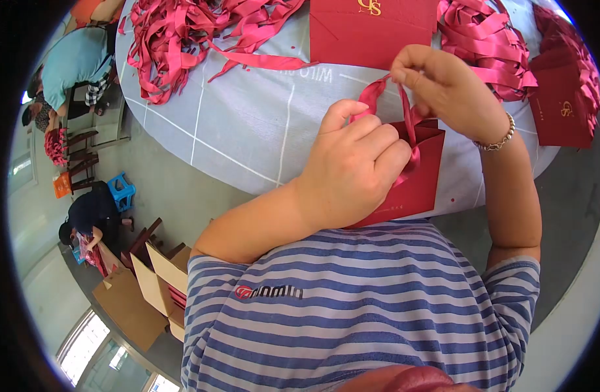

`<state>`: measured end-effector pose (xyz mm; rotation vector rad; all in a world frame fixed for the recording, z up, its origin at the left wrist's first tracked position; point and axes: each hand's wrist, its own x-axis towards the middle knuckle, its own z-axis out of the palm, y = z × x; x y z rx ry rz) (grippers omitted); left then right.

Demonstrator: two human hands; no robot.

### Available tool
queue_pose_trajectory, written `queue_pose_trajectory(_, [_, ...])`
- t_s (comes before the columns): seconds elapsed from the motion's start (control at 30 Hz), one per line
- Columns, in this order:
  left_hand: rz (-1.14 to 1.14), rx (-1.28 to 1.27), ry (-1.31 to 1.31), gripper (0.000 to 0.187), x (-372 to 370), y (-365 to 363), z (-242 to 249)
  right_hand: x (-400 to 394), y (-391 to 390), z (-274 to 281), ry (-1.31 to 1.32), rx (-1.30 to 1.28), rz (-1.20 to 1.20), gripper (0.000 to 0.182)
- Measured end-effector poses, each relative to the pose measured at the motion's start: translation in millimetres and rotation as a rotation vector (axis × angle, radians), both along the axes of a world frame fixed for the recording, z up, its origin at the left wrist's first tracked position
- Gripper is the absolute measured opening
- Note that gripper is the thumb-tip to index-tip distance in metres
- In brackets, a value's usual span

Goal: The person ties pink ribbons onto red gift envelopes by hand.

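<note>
A dark red paper gift bag (423,171) stands at the table's near edge, against my striped shirt. My left hand (362,160) is in front of it, fingers curled round a crimson satin ribbon (373,98) and hiding part of the bag. Above and to the right, my right hand (438,91), with a chain bracelet at the wrist, pinches the upper part of the same ribbon between thumb and forefinger. The ribbon makes a loop between both hands. Its lower part passes behind my left fingers, where I cannot see how it joins the bag.
Loose ribbons (166,46) are heaped at the table's far left, and a ribbon bundle (486,46) lies far right. Another red bag (372,32) lies ahead; one more (565,104) is at the right edge. Cardboard boxes (133,307), a blue stool (121,191) and other people are on the left.
</note>
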<state>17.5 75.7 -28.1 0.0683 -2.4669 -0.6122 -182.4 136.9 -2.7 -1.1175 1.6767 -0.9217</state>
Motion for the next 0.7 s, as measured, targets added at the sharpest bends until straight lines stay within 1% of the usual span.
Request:
queue_pose_trajectory(0.03, [-0.002, 0.003, 0.007, 0.017, -0.2, 0.2, -1.1, 2.3, -3.2, 1.4, 0.0, 0.0, 0.0, 0.016])
queue_pose_trajectory(0.1, [-0.001, 0.009, 0.012, 0.018, 0.0, -0.7, -2.3, 4.8, -7.8, 1.1, -0.211, 0.062, 0.013, 0.016])
queue_pose_trajectory(0.13, [0.008, 0.026, -0.005, 0.018, -0.5, -2.1, -2.2, 4.0, -9.5, -1.6, -0.213, 0.065, 0.015, 0.016])
queue_pose_trajectory(0.2, [0.015, 0.046, -0.029, 0.019, -1.5, -4.3, -2.4, 2.4, -12.4, -10.6, -0.052, -0.015, 0.096, 0.017])
queue_pose_trajectory(0.27, [-0.005, 0.14, -0.043, 0.017, -2.4, -6.9, -3.2, 5.7, -12.7, -14.6, -0.083, -0.025, 0.082, 0.018])
queue_pose_trajectory(0.33, [-0.024, 0.182, -0.074, 0.015, -3.2, -10.3, -2.6, 7.9, -13.8, -16.0, 0.042, -0.005, 0.104, 0.019])
queue_pose_trajectory(0.37, [-0.037, 0.22, -0.095, 0.014, -3.8, -11.5, -2.1, 6.7, -13.7, -21.7, 0.04, -0.006, 0.101, 0.019])
queue_pose_trajectory(0.43, [-0.053, 0.222, -0.109, 0.012, -3.9, -11.6, -2.0, 0.9, -13.5, -40.7, 0.322, -0.269, 0.124, 0.02])
queue_pose_trajectory(0.47, [-0.064, 0.226, -0.123, 0.01, -4.1, -11.6, -2.2, -7.4, -16.8, -48.0, 0.322, -0.27, 0.121, 0.02])
queue_pose_trajectory(0.53, [-0.098, 0.257, -0.119, 0.01, -5.3, -8.5, -2.2, -16.5, -24.7, -49.5, 0.479, -0.369, 0.006, 0.02])
queue_pose_trajectory(0.57, [-0.13, 0.288, -0.112, 0.009, -5.7, -7.1, -2.1, -21.3, -25.6, -45.6, 0.325, -0.191, -0.084, 0.018])
queue_pose_trajectory(0.6, [-0.133, 0.286, -0.112, 0.009, -6.1, -6.7, -1.4, -16.9, -25.3, -40.3, 0.326, -0.193, -0.087, 0.018])
queue_pose_trajectory(0.67, [-0.108, 0.265, -0.132, 0.009, -7.2, -7.3, -0.2, -8.9, -21.5, -32.5, 0.208, -0.178, -0.26, 0.013])
queue_pose_trajectory(0.7, [-0.113, 0.265, -0.133, 0.009, -7.3, -7.8, -0.5, -8.2, -19.6, -32.0, 0.209, -0.178, -0.265, 0.013])
